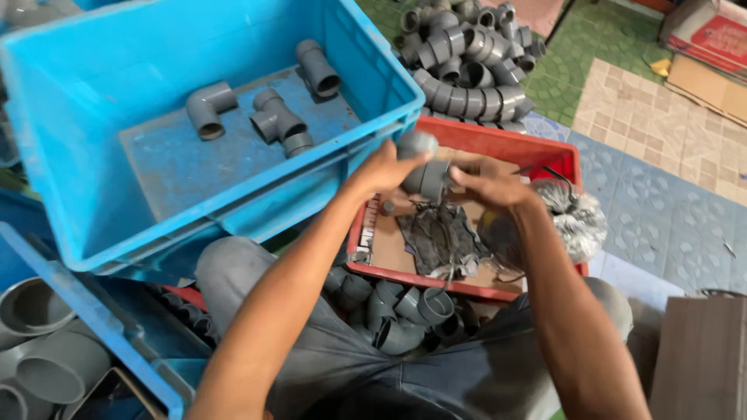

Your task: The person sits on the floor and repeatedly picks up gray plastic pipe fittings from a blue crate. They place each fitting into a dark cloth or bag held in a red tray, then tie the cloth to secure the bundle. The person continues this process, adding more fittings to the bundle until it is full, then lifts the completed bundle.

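Grey-trousered knees point(327, 350) sit nearest, with a loose heap of grey pipe elbows point(401, 311) lying in the lap between them. Above that heap both hands meet over the near left corner of a red tray point(498, 144). The left hand point(381, 173) and right hand point(486, 185) each have their fingers closed around one grey pipe fitting point(426, 175), gripped from either side with a second end poking up at the top.

Left of the hands, a blue crate point(93, 140) rests tilted, holding three more fittings point(272, 117); a large pile of elbows point(467, 62) lies far behind on the tiled floor.

The fitting looks smooth and round, so I judge a slip from the fingers could drop it among the lap pieces. The crate's tilt also seems unsteady; a nudge from the left forearm might slide it.
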